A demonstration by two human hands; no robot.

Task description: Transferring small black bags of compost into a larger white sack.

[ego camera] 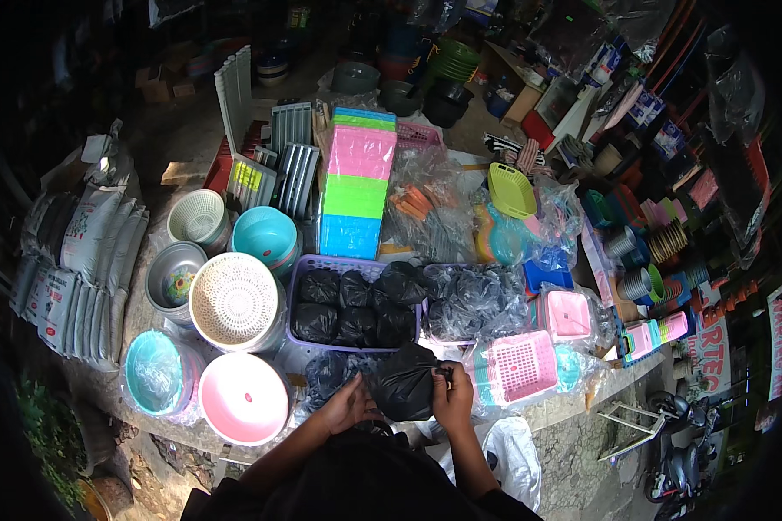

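Observation:
A full black plastic bag (404, 383) is between my hands, close to my body. My right hand (453, 391) grips its gathered, twisted end. My left hand (352, 402) is at the bag's left side with its fingers apart; whether it touches the bag is hard to tell. Just beyond, a purple plastic basket (289, 319) holds several similar black bags (316, 322) in rows. To its right, a second purple basket (453, 341) is filled with dark bundles under clear plastic (479, 293). Another dark wrapped bundle (326, 378) lies left of my left hand.
Stacked white baskets (234, 303), pink basins (244, 398) and turquoise basins (265, 233) stand at the left. Behind the purple baskets rises a wrapped stack of coloured containers (358, 185). Pink baskets (521, 368) sit at the right, and a white sack (511, 459) is beside my right forearm.

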